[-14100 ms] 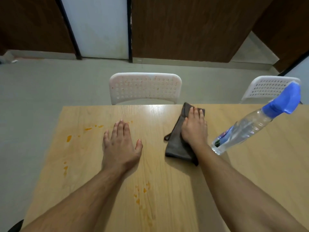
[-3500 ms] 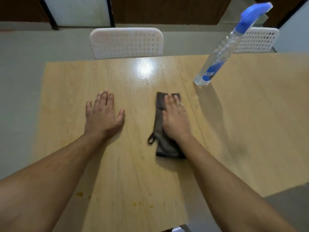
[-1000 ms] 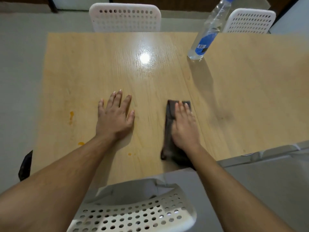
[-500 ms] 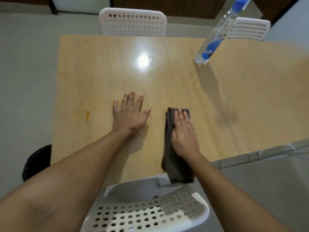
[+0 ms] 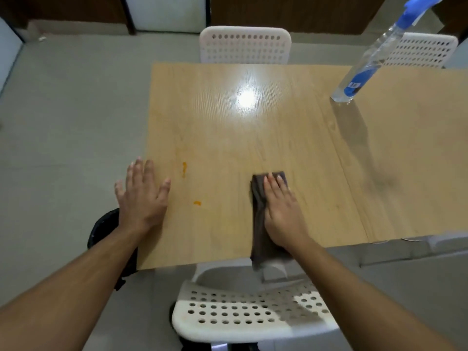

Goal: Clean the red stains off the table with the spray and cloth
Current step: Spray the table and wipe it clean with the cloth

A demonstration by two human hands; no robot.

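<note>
Stains (image 5: 184,170) of orange-red colour mark the left part of the desk (image 5: 253,138): one narrow upright streak, and one small spot (image 5: 197,203) nearer the front edge and slightly to the right of the streak. Both lie between the two hands and touch neither.

Cloth (image 5: 260,219): dark brown, folded into a long strip running front to back. Its near end hangs over the front edge of the desk; its far end shows just past the fingertips. The right hand (image 5: 281,211) lies flat on top of it, fingers straight and together, pressing it onto the desk surface. The cloth is well to the right of both stains.

Left hand (image 5: 141,196): released, fingers straight and slightly spread, holding nothing. It is at the left edge of the desk, with the fingers extending out past that edge over the floor. Whether the palm touches the desk cannot be determined.

Spray bottle (image 5: 367,62): clear body, blue label, blue trigger head. It stands on the far right part of the desk, well apart from both hands, and appears tilted in the wide-angle view. A bright light reflection sits on the desk surface towards the far edge.

Surroundings: a white perforated chair (image 5: 253,312) is pushed in at the near side of the desk, below the hands. A second white chair (image 5: 244,45) stands at the far side, and a third (image 5: 420,53) is behind the spray bottle. A dark round object (image 5: 101,229) sits on the grey floor under the left forearm.
</note>
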